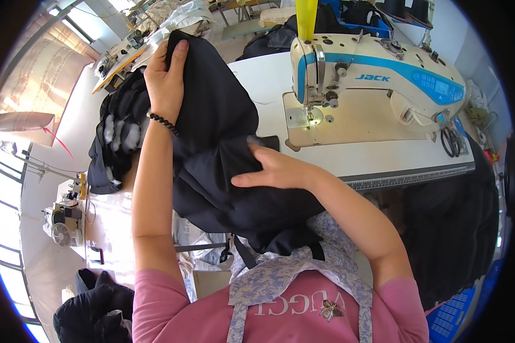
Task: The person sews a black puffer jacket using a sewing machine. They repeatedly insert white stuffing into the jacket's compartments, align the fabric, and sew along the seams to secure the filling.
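Observation:
A black fabric piece [212, 91], part of a bulky dark garment, hangs in front of me and drapes down over my lap. My left hand [167, 71], raised at the far left, pinches its upper edge between thumb and fingers; a dark beaded bracelet circles that wrist. Lower down, my right hand [277, 168] lies against the folds, thumb stretched out and apart from the fingers. Its fingertips are slightly blurred. To the right stands a white and blue sewing machine [377, 80], its needle area lit, with no fabric under the needle.
Black scissors [451, 142] lie at the table's right end, beside the machine. A ruler strip [406, 174] runs along the front edge. Dark padded pieces with white filling [117, 134] are heaped at the left. A small fan [62, 234] stands farther left, above another dark bundle [94, 308].

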Demonstrator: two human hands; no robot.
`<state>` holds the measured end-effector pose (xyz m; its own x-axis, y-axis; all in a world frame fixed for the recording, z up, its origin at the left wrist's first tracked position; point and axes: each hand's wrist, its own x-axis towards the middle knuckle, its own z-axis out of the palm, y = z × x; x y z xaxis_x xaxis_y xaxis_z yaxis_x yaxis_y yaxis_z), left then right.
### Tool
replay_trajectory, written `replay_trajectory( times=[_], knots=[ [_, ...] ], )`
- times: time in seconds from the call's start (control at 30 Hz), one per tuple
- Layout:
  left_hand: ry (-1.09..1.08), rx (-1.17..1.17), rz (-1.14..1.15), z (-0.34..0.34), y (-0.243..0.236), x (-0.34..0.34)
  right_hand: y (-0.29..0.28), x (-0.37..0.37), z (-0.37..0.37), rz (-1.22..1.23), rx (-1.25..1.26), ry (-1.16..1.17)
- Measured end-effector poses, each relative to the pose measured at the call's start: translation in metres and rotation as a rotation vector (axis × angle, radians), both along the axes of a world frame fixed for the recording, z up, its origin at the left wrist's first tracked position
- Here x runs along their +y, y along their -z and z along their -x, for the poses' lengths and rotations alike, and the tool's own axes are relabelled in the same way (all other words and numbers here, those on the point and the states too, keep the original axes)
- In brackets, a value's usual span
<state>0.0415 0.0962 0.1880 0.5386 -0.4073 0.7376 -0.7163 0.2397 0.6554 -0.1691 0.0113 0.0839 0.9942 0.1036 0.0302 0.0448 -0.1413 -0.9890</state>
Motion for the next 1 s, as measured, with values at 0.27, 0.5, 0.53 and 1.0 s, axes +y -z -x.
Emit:
replay_trajectory(
  times=[0.27, 0.5, 0.53, 1.0],
  knots=[
    [0.008, 0.085, 0.023, -0.028, 0.014, -0.001, -0.009, -0.01, 0.048, 0.298, -0.238, 0.488],
    [-0.074, -0.098, -0.127, -0.037, 0.03, -0.036, 0.013, -0.019, 0.016, 0.289, -0.489, 0.666],
    [-0.089, -0.16, -0.159, -0.041, 0.033, -0.042, 0.013, -0.014, 0.017, 0.33, -0.48, 0.625],
    [-0.003, -0.289, -1.115, 0.027, 0.181, -0.114, 0.097, 0.012, 0.094, 0.977, -0.083, 0.631]
  ],
)
